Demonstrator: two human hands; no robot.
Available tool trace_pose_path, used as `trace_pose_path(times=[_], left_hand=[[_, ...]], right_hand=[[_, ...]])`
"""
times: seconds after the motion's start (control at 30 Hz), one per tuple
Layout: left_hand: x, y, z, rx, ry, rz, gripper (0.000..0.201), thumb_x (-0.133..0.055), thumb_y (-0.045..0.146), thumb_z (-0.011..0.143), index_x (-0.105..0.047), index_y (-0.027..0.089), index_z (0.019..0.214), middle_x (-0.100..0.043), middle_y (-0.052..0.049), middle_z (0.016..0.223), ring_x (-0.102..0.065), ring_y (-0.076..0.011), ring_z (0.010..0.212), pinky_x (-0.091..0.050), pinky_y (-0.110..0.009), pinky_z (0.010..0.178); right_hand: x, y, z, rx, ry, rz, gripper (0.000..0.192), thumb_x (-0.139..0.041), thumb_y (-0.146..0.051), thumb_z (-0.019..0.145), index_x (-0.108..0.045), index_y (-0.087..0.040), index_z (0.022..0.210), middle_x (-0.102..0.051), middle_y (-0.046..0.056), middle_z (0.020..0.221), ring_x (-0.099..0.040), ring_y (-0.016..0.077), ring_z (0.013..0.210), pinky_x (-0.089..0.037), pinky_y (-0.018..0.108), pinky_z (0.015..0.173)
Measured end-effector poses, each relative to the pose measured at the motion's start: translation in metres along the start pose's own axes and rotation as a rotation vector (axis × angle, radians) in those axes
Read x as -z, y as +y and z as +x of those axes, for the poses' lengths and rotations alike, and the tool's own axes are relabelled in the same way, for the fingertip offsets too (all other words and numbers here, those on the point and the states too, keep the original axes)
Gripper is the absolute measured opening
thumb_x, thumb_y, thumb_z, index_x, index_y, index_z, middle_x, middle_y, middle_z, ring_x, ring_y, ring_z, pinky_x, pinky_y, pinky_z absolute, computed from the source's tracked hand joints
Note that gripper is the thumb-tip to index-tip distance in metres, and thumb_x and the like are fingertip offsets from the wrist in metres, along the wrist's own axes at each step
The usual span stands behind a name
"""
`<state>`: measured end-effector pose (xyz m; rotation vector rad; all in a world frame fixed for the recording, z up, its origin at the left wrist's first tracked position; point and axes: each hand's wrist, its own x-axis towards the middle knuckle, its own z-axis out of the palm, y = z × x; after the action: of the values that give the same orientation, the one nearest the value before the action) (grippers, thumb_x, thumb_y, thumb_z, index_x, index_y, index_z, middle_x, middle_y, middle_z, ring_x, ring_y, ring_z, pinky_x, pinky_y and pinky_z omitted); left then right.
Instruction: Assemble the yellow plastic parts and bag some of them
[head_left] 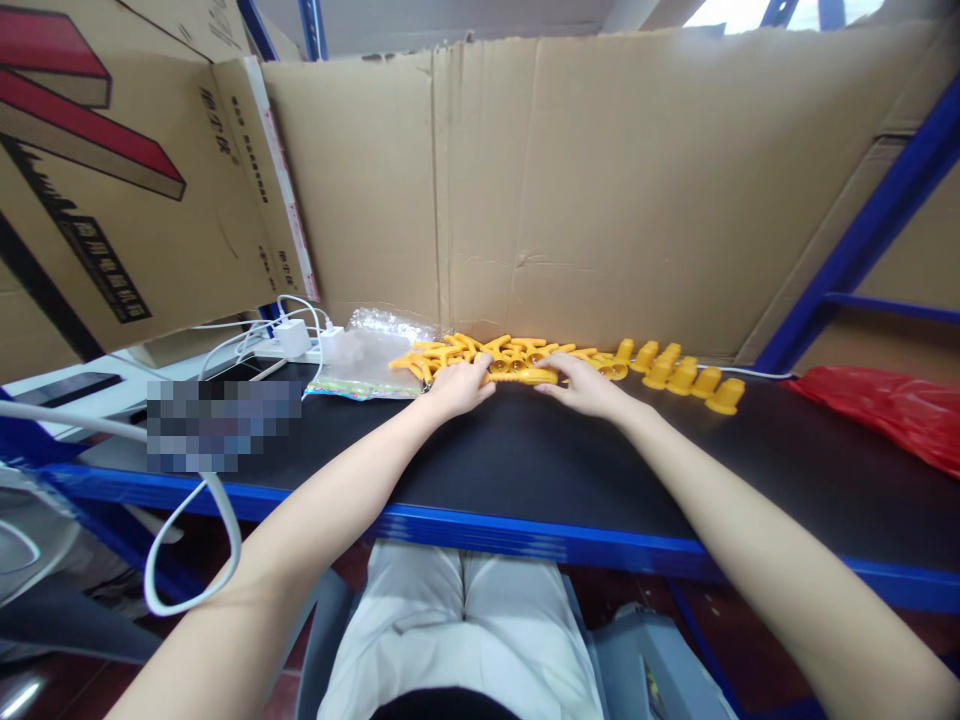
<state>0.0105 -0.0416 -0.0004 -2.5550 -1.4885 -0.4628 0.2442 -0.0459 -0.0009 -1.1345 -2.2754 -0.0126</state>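
A long yellow plastic piece lies low over the black tabletop between my two hands. My left hand is closed around its left end, the thumb toward the piece. At the other end, my right hand has the piece between thumb and fingers. Just behind the hands is a pile of yellow branched plastic parts, partly hidden by my fingers. Several yellow flanged cups stand to the right of my right hand, and a few lie beside the pile.
Left of the pile lies a clear plastic bag. White chargers and cables sit farther left, near a blurred-out patch. A red plastic bag is at the right. Cardboard walls the back; a blue metal edge runs along the front.
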Motion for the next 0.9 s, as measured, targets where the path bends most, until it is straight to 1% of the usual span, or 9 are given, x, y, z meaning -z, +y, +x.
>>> trace_pose_path(times=[0.1,0.2,0.4,0.47,0.57,0.63,0.73,0.83,0.9], left_hand=[[0.000,-0.001,0.000,-0.026,-0.026,0.009,0.029,-0.041,0.035,0.085,-0.049,0.021,0.109,-0.066,-0.009,0.095,-0.063,-0.0249,0.088,-0.047,-0.036,0.077],[-0.002,-0.003,0.002,-0.009,-0.024,-0.010,0.029,-0.042,0.033,0.084,-0.049,0.020,0.108,-0.066,-0.009,0.094,-0.063,-0.0244,0.088,-0.047,-0.035,0.077],[-0.006,-0.007,0.005,0.002,-0.032,-0.006,0.027,-0.044,0.033,0.083,-0.048,0.020,0.106,-0.065,-0.008,0.094,-0.063,-0.0244,0.087,-0.048,-0.034,0.074],[-0.007,-0.007,0.005,0.002,-0.032,0.001,0.026,-0.044,0.032,0.082,-0.048,0.020,0.105,-0.065,-0.008,0.094,-0.063,-0.0240,0.087,-0.048,-0.033,0.073],[-0.007,-0.009,0.005,0.002,-0.023,-0.004,0.026,-0.045,0.031,0.081,-0.048,0.020,0.105,-0.065,-0.008,0.094,-0.062,-0.0233,0.088,-0.047,-0.032,0.074],[-0.007,-0.010,0.005,0.000,-0.017,-0.012,0.027,-0.045,0.031,0.081,-0.048,0.020,0.105,-0.065,-0.008,0.094,-0.062,-0.0234,0.088,-0.047,-0.032,0.075],[-0.007,-0.011,0.005,0.000,-0.019,-0.015,0.028,-0.045,0.030,0.081,-0.049,0.019,0.106,-0.065,-0.009,0.094,-0.062,-0.0241,0.089,-0.047,-0.033,0.076],[-0.007,-0.011,0.006,0.010,-0.033,-0.013,0.028,-0.045,0.030,0.081,-0.049,0.019,0.107,-0.065,-0.010,0.096,-0.062,-0.0247,0.091,-0.047,-0.034,0.077],[-0.008,-0.011,0.007,0.016,-0.042,-0.015,0.028,-0.045,0.030,0.081,-0.049,0.019,0.106,-0.065,-0.010,0.097,-0.062,-0.0253,0.091,-0.047,-0.035,0.076]], right_hand=[[0.000,-0.001,0.000,0.005,-0.020,0.003,0.027,-0.058,-0.032,0.078,-0.062,-0.017,0.100,-0.062,0.011,0.102,-0.057,0.0218,0.086,-0.047,0.037,0.075],[-0.001,-0.002,0.000,-0.052,-0.025,0.064,0.031,-0.059,-0.034,0.077,-0.062,-0.016,0.102,-0.062,0.010,0.101,-0.057,0.0206,0.083,-0.047,0.037,0.077],[0.002,0.006,-0.002,-0.271,-0.128,0.378,0.062,-0.070,-0.036,0.066,-0.047,-0.016,0.120,-0.050,0.013,0.121,-0.059,0.0147,0.078,-0.050,0.037,0.078],[0.005,0.008,-0.003,-0.302,-0.144,0.501,0.057,-0.071,-0.034,0.065,-0.049,-0.018,0.115,-0.051,0.012,0.120,-0.060,0.0137,0.079,-0.050,0.036,0.080],[0.008,0.005,-0.003,-0.357,-0.169,0.649,0.042,-0.070,-0.037,0.068,-0.053,-0.018,0.102,-0.062,0.007,0.098,-0.063,0.0149,0.077,-0.050,0.035,0.081],[0.009,-0.001,-0.002,-0.411,-0.200,0.717,0.034,-0.065,-0.044,0.073,-0.056,-0.016,0.090,-0.064,0.006,0.083,-0.064,0.0155,0.072,-0.051,0.033,0.076],[0.006,-0.010,-0.001,-0.487,-0.198,0.771,0.038,-0.056,-0.053,0.080,-0.052,-0.015,0.076,-0.065,0.007,0.072,-0.062,0.0134,0.060,-0.052,0.027,0.063],[0.004,-0.014,0.000,-0.522,-0.168,0.780,0.035,-0.052,-0.051,0.084,-0.049,-0.016,0.079,-0.065,0.007,0.070,-0.060,0.0111,0.053,-0.049,0.023,0.053],[0.003,-0.013,0.000,-0.518,-0.178,0.776,0.032,-0.051,-0.048,0.085,-0.048,-0.016,0.088,-0.066,0.006,0.072,-0.060,0.0112,0.055,-0.049,0.023,0.054]])
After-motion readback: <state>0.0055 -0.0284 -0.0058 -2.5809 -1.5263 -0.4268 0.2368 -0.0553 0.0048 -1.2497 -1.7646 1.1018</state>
